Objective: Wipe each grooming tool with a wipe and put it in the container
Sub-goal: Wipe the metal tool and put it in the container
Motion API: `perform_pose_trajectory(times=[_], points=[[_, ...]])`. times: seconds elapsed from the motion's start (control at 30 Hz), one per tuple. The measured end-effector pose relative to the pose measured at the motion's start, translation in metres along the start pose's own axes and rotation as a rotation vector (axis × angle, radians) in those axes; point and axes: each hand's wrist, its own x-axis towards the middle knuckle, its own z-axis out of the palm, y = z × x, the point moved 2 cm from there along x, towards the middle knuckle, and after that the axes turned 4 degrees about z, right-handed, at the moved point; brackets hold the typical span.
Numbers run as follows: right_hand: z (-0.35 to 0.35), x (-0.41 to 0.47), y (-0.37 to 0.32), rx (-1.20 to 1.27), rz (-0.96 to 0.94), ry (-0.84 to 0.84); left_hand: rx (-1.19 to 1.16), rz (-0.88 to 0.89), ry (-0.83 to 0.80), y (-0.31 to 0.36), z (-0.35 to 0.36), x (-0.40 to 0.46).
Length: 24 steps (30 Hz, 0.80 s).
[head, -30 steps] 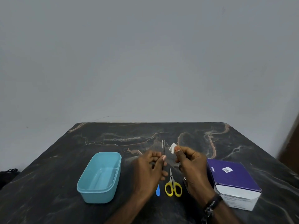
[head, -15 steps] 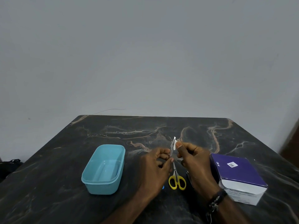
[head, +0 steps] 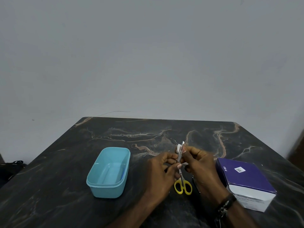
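My left hand (head: pixel 162 173) pinches the lower end of a thin metal nail file (head: pixel 180 152), which points up and away over the dark marble table (head: pixel 65 170). My right hand (head: pixel 199 165) presses a small white wipe (head: pixel 178 148) against the file's upper part. The light blue container (head: pixel 108 172) stands to the left of my hands, with a blue tool against its right inner wall. Yellow-handled scissors (head: pixel 183 186) lie on the table beneath my hands. A dark slim tool (head: pixel 195 183) lies just right of the scissors, mostly hidden by my right hand.
A purple and white box (head: pixel 246 183) sits at the right, close to my right wrist. The table's far edge meets a plain grey wall. A black object (head: pixel 9 165) lies on the floor beyond the table's left edge.
The camera view has shifted, so the table sits lower and nearer. The wipe has moved from beside the file's tip to against the file, with my hands closer together.
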Motion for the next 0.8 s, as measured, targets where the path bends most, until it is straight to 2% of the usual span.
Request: perform_pose_trajectory(times=[0.1,0.33,0.5,0.8], points=[[0.000,-0.001,-0.003,-0.035,-0.016,-0.030,-0.030,-0.009,0.002,0.000,-0.002,0.000],[-0.005,0.001,0.001,-0.059,-0.031,0.096,-0.032,-0.020,-0.071,0.002,0.003,-0.002],[0.000,0.000,-0.004,-0.068,0.020,-0.070,-0.156,-0.059,0.000,0.010,-0.001,-0.002],[0.000,-0.001,-0.004,-0.125,0.046,-0.167,-0.163,-0.066,0.052,0.004,-0.004,-0.002]])
